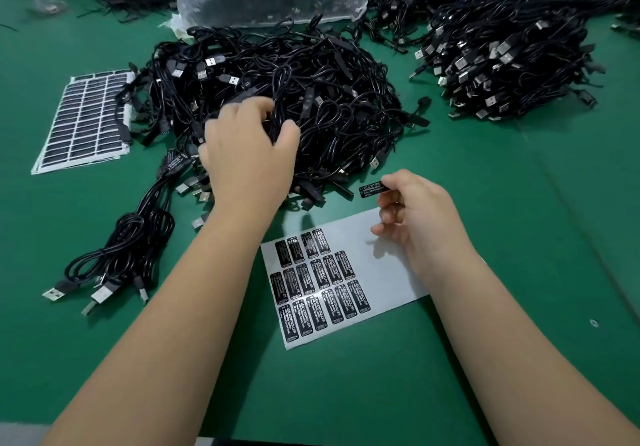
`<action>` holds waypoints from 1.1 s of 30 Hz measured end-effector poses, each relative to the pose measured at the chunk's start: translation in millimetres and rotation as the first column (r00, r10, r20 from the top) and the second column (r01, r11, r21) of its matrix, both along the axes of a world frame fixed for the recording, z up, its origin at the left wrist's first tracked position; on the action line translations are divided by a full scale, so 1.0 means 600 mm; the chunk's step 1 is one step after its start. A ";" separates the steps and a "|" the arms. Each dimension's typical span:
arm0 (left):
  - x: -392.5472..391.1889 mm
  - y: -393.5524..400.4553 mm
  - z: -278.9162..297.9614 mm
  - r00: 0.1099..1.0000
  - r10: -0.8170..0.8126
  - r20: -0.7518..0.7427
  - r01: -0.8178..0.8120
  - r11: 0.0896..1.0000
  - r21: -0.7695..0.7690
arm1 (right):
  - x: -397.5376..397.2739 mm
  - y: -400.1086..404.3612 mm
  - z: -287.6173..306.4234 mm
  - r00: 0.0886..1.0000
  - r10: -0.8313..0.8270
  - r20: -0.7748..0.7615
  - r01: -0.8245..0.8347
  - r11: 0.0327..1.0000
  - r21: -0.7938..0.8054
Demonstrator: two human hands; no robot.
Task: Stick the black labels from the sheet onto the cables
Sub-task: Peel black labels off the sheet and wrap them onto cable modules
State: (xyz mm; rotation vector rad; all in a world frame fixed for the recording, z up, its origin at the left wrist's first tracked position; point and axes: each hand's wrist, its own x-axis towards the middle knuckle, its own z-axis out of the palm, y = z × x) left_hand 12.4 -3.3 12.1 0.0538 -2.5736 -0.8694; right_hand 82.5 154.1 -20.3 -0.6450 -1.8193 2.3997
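One limp, tacky label (372,189) pinched edgewise in my right hand (415,217); left hand (247,148) fingers grip tangled, springy cables (304,99).

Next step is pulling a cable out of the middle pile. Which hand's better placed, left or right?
Left. The left hand is already on the middle cable pile, fingers curled into the cables. The right hand is occupied, pinching a peeled black label above the label sheet.

Open green table (485,203) right of the label sheet (381,238); blocked ahead by the cable heap (329,99), leftward by bundled cables (131,248).
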 end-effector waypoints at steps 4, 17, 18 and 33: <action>-0.069 0.022 0.021 0.980 0.067 0.185 -0.017 0.967 -0.255 | 0.000 0.000 0.000 1.000 0.010 0.007 -0.011 0.999 0.042; 0.031 -0.009 0.003 0.830 -0.539 0.142 0.152 0.464 0.873 | 0.000 -0.004 0.001 0.989 0.034 -0.142 -0.031 0.999 0.023; 0.041 -0.003 -0.009 0.793 -0.587 0.161 0.147 0.443 0.885 | 0.000 -0.003 0.002 0.988 0.021 -0.155 -0.015 0.999 0.036; 0.066 0.044 -0.024 0.711 -0.653 0.259 0.048 0.413 0.909 | -0.004 0.006 0.000 0.990 -0.103 -0.099 0.088 0.986 -0.143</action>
